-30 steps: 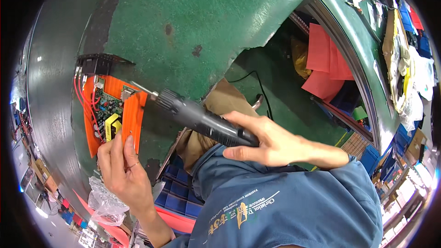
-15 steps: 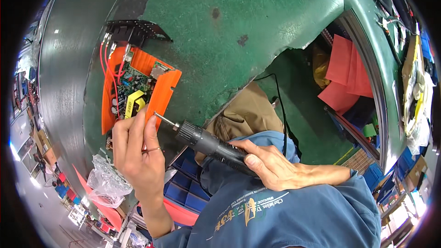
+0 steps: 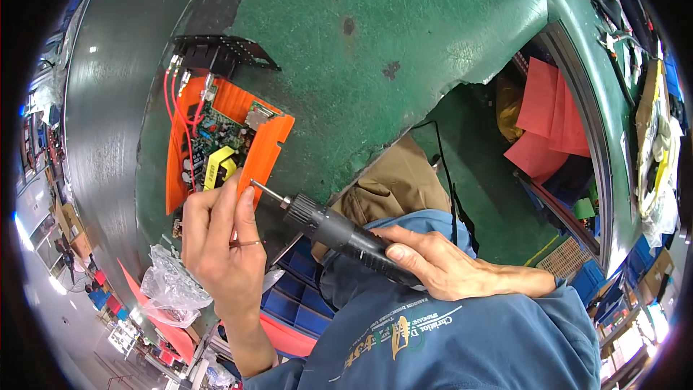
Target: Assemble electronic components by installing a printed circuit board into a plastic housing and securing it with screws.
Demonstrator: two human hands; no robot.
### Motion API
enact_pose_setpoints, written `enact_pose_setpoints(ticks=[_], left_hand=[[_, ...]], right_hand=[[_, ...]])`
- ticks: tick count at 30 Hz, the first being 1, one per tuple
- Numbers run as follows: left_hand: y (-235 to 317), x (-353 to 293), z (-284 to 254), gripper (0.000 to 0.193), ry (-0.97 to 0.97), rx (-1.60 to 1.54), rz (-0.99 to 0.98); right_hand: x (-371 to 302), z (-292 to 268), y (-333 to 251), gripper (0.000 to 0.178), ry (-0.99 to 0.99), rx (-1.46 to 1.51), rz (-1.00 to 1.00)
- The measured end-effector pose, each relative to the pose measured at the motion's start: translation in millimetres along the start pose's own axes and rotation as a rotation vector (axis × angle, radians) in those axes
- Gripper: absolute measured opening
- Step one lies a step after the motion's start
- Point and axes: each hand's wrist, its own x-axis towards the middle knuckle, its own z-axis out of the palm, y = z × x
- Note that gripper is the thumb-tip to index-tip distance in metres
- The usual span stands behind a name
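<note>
My right hand [image 3: 440, 263] is wrapped round a black electric screwdriver [image 3: 339, 235]. Its thin metal bit points left and meets the near right wall of an orange casing [image 3: 267, 152]. With fingers and thumb, my left hand [image 3: 225, 235] pinches the near end of that same wall, close to the bit's tip. Inside the casing sits a green circuit board [image 3: 218, 130] with a yellow-wrapped transformer [image 3: 219, 166]. Red wires [image 3: 175, 105] run from the board to a black perforated panel [image 3: 227, 52] standing at the casing's far end. Any screw at the tip is hidden.
The casing rests on a worn green work surface [image 3: 339, 65] with a ragged right edge. A crumpled clear plastic bag [image 3: 173, 285] lies left of my left forearm. Blue bins [image 3: 292, 285] stand below the edge. Red sheets [image 3: 538, 115] lie beyond the gap at right.
The whole scene has shifted slightly right and down in the picture. Both hands keep their holds, and the bit stays at the orange wall.
</note>
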Motion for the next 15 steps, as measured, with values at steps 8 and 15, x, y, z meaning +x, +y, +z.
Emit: enact_pose_setpoints(ticks=[8,15], left_hand=[[-3,4,-3,0.025,-0.04,-0.008,0.111],[4,1,-2,0.02,0.063,0.093,0.042]], right_hand=[[25,10,46,0.085,-0.445,0.846,0.083],[11,-1,31,0.09,-0.398,0.819,0.153]])
